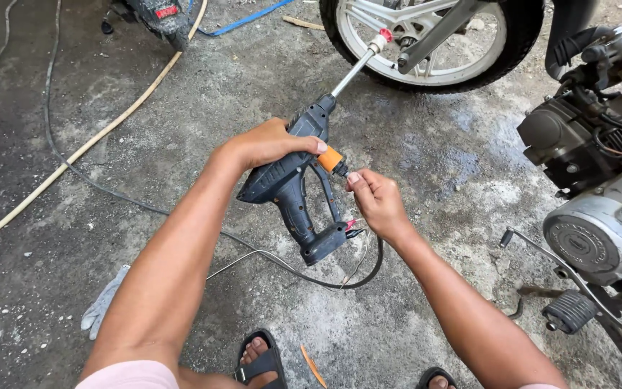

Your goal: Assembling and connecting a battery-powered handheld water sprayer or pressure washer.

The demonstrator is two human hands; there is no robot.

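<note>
Over the wet concrete, left hand (pixel 271 142) grips the spray gun (pixel 298 184) body; right hand (pixel 377 202) pinches its orange fitting (pixel 330 159).

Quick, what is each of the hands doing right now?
Left hand: closed around the spray gun body.
Right hand: fingers pinched at the orange fitting.

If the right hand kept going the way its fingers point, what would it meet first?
The right hand points up-left at the orange fitting on the spray gun; its fingertips look almost on it, though depth is unclear.
</note>
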